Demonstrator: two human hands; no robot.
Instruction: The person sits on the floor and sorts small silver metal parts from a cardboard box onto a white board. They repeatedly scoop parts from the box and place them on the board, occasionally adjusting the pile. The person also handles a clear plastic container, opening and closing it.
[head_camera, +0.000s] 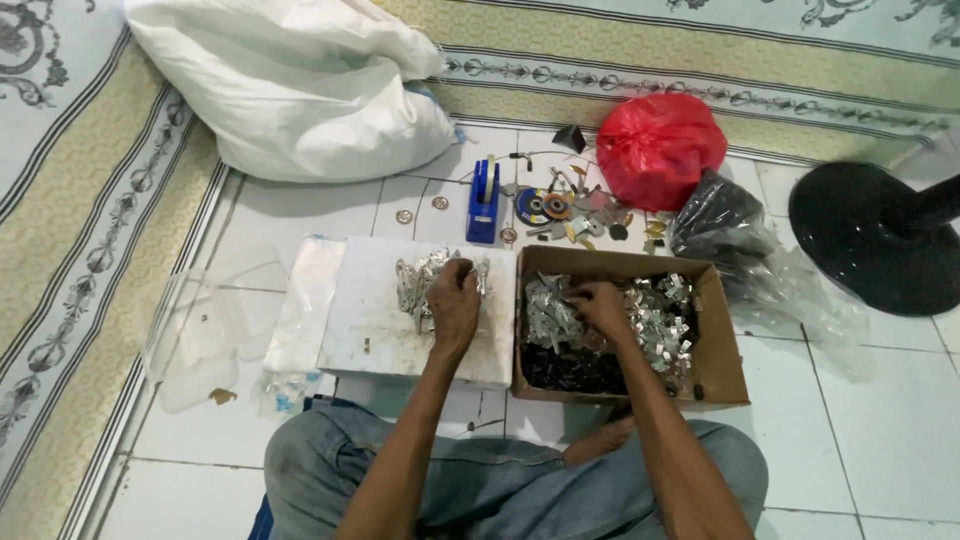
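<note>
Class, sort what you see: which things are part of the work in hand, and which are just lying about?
In use: left hand, metal pile, white board, right hand, cardboard box.
Lying about: white sack, red bag, blue tool, black bag.

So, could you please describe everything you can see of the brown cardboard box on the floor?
The brown cardboard box is open-topped, shallow and roughly square, sitting flat on the white tiled floor right of the white board, apparently touching it. It holds a heap of small shiny metal pieces, with darker bits at the near left corner. The right hand reaches into the pieces; the left hand rests on the board instead.
</note>
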